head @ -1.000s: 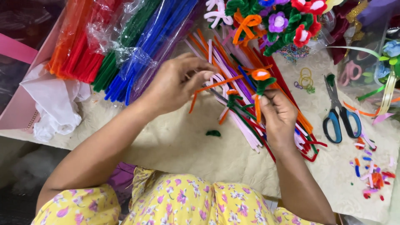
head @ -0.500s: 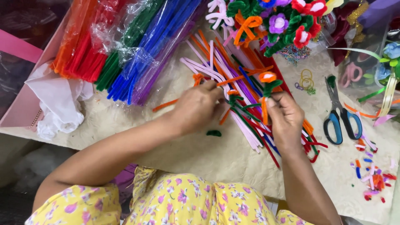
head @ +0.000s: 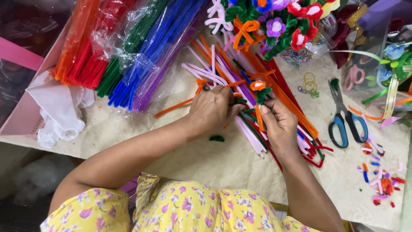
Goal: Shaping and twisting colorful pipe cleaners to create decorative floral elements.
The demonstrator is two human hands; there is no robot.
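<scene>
Wrapping appears in hand: an orange flower stem [head: 259, 107] is pinched by the right hand [head: 280, 126], an orange pipe cleaner [head: 174, 107] gripped by the closed left hand [head: 211, 111]; tight winding is judged next.

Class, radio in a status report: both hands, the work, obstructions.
Left hand pinching orange pipe cleaner. Right hand gripping flower stem. Loose pipe cleaners underneath; scissors apart.

Left hand [head: 212, 112] fingertips hidden among loose pipe cleaners [head: 240, 73]; flower bunch [head: 274, 21] cut off by top edge.
</scene>
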